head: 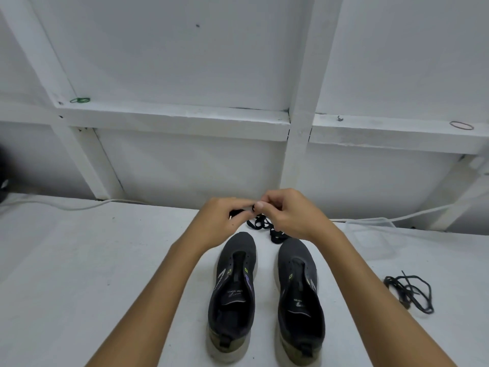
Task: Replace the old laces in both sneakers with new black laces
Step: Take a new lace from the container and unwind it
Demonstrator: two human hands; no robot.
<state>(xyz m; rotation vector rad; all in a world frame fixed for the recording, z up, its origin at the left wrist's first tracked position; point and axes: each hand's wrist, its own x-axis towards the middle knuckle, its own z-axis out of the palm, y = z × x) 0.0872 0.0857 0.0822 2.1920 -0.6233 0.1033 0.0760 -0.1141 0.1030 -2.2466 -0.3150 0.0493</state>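
Note:
Two dark grey sneakers stand side by side on the white table, toes pointing away from me, both without laces: the left sneaker [234, 295] and the right sneaker [300, 300]. Just beyond their toes lies a bundle of flat black laces [260, 224]. My left hand [225, 221] and my right hand [288, 214] meet above that bundle, and each pinches part of the black lace between fingers and thumb. A loose tangle of thin dark laces [408, 291] lies on the table to the right of the sneakers.
A clear plastic container [370, 241] sits at the right, behind the sneakers. White cables [68, 205] run along the back edge of the table under a white framed wall. Rubber bands lie on the wall ledge, one green [80, 100], one brown [461, 125].

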